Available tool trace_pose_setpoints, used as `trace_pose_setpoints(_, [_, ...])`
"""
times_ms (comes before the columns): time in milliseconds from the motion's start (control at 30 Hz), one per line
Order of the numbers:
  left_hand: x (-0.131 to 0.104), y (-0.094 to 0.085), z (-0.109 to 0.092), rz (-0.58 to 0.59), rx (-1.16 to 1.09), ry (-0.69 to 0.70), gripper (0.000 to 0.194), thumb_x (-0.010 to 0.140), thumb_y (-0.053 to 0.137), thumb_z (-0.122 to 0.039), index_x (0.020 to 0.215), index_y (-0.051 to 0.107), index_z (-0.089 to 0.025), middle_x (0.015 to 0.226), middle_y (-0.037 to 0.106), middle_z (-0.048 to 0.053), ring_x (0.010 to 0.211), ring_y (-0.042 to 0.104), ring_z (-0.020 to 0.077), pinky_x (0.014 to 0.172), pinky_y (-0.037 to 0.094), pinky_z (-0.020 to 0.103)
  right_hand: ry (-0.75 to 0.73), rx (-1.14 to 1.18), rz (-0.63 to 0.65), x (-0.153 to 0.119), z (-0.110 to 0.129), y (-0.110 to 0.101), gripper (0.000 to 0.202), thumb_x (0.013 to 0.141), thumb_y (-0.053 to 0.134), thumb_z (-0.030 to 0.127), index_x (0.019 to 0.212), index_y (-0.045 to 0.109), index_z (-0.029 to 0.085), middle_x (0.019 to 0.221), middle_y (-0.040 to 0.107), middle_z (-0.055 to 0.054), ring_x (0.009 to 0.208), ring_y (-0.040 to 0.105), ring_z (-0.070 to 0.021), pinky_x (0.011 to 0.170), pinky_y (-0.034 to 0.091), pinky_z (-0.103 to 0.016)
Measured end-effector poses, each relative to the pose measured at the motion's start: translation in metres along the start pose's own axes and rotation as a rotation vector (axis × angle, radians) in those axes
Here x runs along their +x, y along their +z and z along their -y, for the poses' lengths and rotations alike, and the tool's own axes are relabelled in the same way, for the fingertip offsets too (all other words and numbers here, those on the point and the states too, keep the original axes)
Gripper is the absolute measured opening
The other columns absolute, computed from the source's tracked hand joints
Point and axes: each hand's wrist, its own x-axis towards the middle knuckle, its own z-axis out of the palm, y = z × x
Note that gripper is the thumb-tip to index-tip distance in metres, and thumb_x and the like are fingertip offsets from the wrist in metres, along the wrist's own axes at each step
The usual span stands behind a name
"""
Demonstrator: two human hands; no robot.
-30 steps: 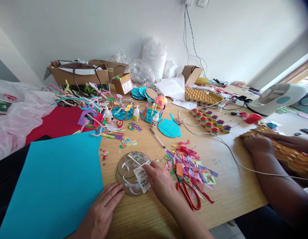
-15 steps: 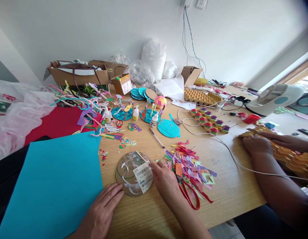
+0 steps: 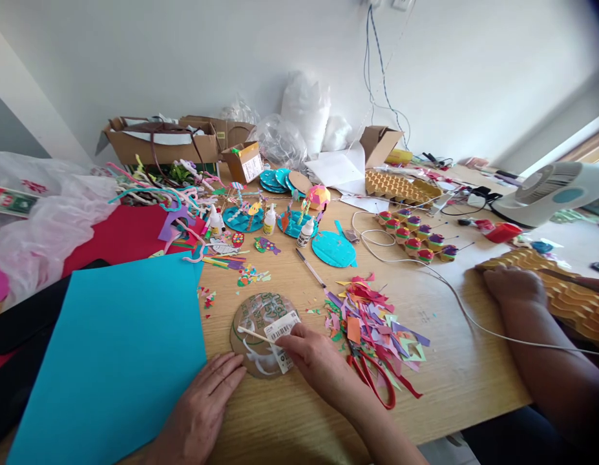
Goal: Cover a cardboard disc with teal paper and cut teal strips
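Note:
A round cardboard disc [image 3: 251,313] lies on the wooden table, with white glue smeared over it and a printed label on its right part. My right hand [image 3: 311,358] pinches a thin white stick [image 3: 253,334], whose tip is over the upper left of the disc. Flat on the table, my left hand [image 3: 207,394] touches the disc's lower left edge with its fingertips, fingers stretched out. To its left is a large blue sheet [image 3: 115,349]. Red-handled scissors [image 3: 377,381] lie right of my right hand, beside a pile of colored paper scraps [image 3: 367,316].
Glue bottles [image 3: 269,221], a pen [image 3: 311,267] and a blue disc [image 3: 334,249] stand or lie beyond. At the right, another person's hand [image 3: 515,284] rests by a yellow egg tray [image 3: 570,300]. A white cable [image 3: 454,300] crosses the table near a fan [image 3: 546,194].
The stick's tip has moved left and down across the disc as my right hand turned and shifted slightly. The camera view has shifted a little, moving the scene rightward.

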Motion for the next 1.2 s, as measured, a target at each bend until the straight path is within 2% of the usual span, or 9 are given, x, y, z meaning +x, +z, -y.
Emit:
trace_pose_setpoints(100, [-0.005,0.005,0.0,0.021,-0.015,-0.029,0.054,0.073,0.031,0.003,0.116,0.053,-0.021,0.118,0.061,0.003,0.111,0.053,0.0157,0.094,0.042,0.031,-0.036,0.016,-0.006,0.0,-0.007,0.001,0.029,0.086,0.04,0.016,0.105,0.061,0.026,0.092,0.059,-0.004,0.079,0.057,-0.013,0.065,0.039,-0.018])
trace_pose_setpoints(267, [-0.008,0.005,-0.001,0.044,-0.039,-0.053,0.055,0.073,0.032,0.003,0.118,0.052,-0.022,0.12,0.059,0.002,0.112,0.051,0.016,0.096,0.041,0.031,0.028,-0.016,-0.082,0.006,-0.012,0.001,0.028,0.085,0.042,0.014,0.102,0.061,0.024,0.093,0.059,-0.005,0.078,0.056,-0.0137,0.064,0.039,-0.019])
trace_pose_setpoints(567, [0.001,-0.005,-0.002,0.025,-0.037,-0.021,0.05,0.074,0.033,0.003,0.113,0.056,-0.019,0.114,0.063,0.004,0.109,0.054,0.0138,0.094,0.042,0.027,-0.128,0.009,-0.041,-0.003,-0.018,-0.004,0.025,0.087,0.041,0.018,0.102,0.061,0.024,0.089,0.057,-0.004,0.074,0.054,-0.012,0.062,0.036,-0.019])
trace_pose_setpoints(700, [-0.002,-0.004,-0.001,0.059,-0.045,-0.028,0.054,0.073,0.032,0.004,0.117,0.053,-0.019,0.118,0.061,0.004,0.113,0.051,0.0153,0.096,0.041,0.031,-0.159,-0.037,0.002,0.001,-0.015,-0.006,0.027,0.088,0.039,0.018,0.102,0.061,0.025,0.086,0.057,-0.002,0.072,0.053,-0.0117,0.061,0.035,-0.019])
trace_pose_setpoints(867, [-0.001,-0.003,0.0,0.068,-0.03,0.003,0.048,0.075,0.035,0.001,0.114,0.054,-0.018,0.116,0.062,0.005,0.11,0.053,0.0163,0.093,0.043,0.031,-0.123,-0.117,-0.014,0.016,-0.011,-0.008,0.026,0.086,0.042,0.016,0.1,0.062,0.024,0.089,0.057,-0.002,0.074,0.053,-0.0129,0.06,0.033,-0.02])
trace_pose_setpoints(1000, [-0.002,-0.002,0.0,0.05,-0.055,-0.023,0.047,0.076,0.034,0.001,0.114,0.055,-0.019,0.116,0.062,0.004,0.11,0.053,0.015,0.094,0.042,0.03,-0.073,-0.145,-0.037,0.022,-0.012,-0.011,0.027,0.087,0.041,0.017,0.102,0.061,0.025,0.089,0.057,-0.003,0.073,0.054,-0.0128,0.058,0.033,-0.02])
trace_pose_setpoints(1200, [-0.007,0.004,0.001,0.027,-0.062,-0.029,0.047,0.077,0.033,-0.001,0.116,0.053,-0.02,0.117,0.061,0.003,0.111,0.052,0.0155,0.095,0.042,0.031,-0.099,-0.136,0.009,0.023,-0.009,-0.014,0.025,0.088,0.041,0.02,0.102,0.061,0.025,0.091,0.058,-0.003,0.075,0.054,-0.0129,0.061,0.034,-0.019])
